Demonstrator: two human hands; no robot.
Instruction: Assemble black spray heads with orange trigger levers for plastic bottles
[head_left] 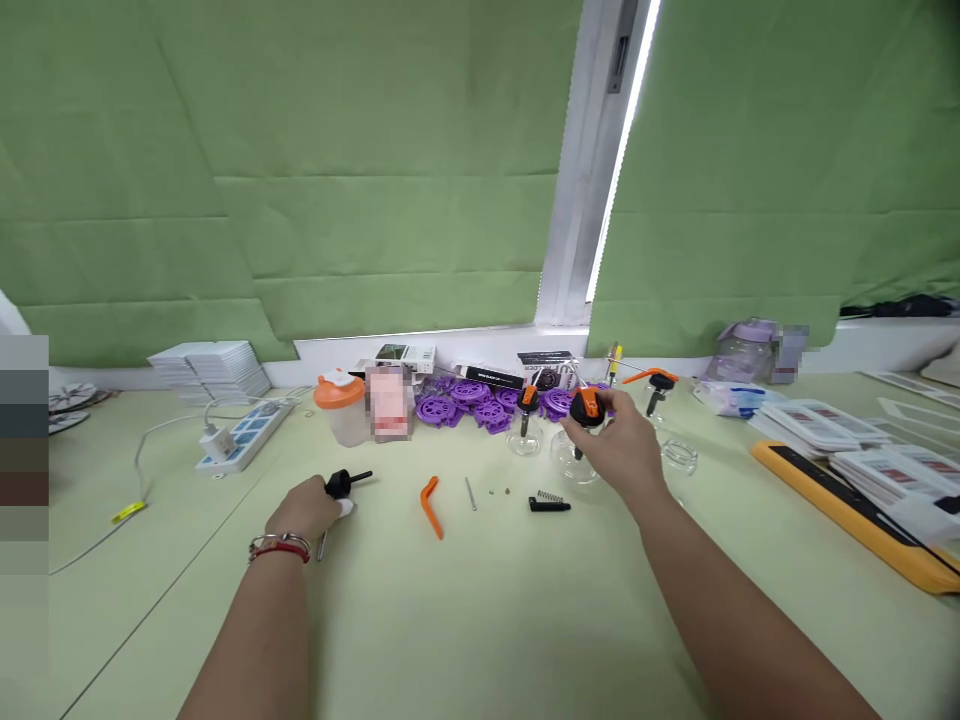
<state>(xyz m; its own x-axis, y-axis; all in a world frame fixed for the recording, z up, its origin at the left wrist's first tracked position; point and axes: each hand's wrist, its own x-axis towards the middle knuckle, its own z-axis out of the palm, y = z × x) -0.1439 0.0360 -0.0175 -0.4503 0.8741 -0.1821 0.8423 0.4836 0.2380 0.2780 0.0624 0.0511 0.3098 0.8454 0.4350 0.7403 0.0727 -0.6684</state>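
Green blinds [390, 150] are hanging across the back, a pale window frame [576, 200] is slanting up between them, bright light [623, 150] is streaking alongside, and a white wall [480, 350] is showing behind the pale green table [465, 630].

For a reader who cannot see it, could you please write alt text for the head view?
A person's right hand grips the black-and-orange top of a clear container, while the left hand holds a black part. Between them on the table lie a bent orange piece, a metal rod and a spring.
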